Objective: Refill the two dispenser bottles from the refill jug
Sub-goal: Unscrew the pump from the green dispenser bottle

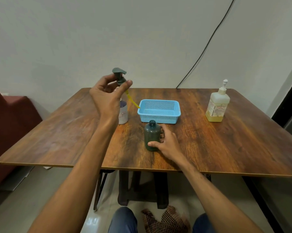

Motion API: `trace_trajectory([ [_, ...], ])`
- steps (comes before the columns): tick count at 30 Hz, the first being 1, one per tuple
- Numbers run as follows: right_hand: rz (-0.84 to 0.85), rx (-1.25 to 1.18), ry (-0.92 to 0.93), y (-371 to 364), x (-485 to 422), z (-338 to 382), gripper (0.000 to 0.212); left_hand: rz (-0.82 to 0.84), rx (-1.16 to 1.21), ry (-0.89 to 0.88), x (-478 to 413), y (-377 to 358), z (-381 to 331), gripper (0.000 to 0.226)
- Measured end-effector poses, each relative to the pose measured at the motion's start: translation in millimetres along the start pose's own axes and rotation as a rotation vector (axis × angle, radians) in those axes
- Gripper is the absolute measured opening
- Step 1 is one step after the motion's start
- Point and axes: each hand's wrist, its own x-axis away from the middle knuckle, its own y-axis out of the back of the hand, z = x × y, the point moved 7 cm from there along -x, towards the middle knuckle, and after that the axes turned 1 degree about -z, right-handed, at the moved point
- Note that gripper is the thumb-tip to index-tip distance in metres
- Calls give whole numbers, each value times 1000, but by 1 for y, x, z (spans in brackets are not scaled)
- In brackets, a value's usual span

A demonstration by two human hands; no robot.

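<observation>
- Head view: pump head (119,75) w/ yellowish dip tube (132,100) is held up in the air by the left hand (106,96), above the far-left part of the table (226,145); tube tip hangs just at the near-left rim of the blue basket (159,111).
- Left fingers are curled and pinched on the pump collar, thumb against fingertips; grip seen partly from behind, so exact contact pts can't be told.
- Green bottle (152,136) stands upright near centre, neck open, no cap on; it is steadied by the right hand (165,142), thumb pressed on the near side low down, other fingers wrapped round the right/far side.
- Second dispenser (123,113), pale w/ a purplish top part, stands behind the left wrist, mostly hidden; whether its pump is on can't be told.
- Refill jug (217,106) stands far right, well apart from both hands, its own white pump on, untouched.
- Step judged: opening stage — green bottle's pump is off, nothing poured yet.
- Next move prob. calls for the pump to be set down (basket is the likely spot, tube may drip), then the jug to be fetched and opened.
- Narrow bottle neck: slow pour needed, bottle held firm.
</observation>
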Motion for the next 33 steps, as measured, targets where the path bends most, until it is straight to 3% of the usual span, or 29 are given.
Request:
trace_trajectory([
  [11,-3,2,-11,-2,-3,-7,74,6,-363,198,73,60,115,29],
  [22,-17,22,-9,-3,-4,-9,76,91,-713,164,101,83,134,18],
  [33,-35,24,-1,-2,-3,-9,77,123,-802,160,107,81,138,20],
])
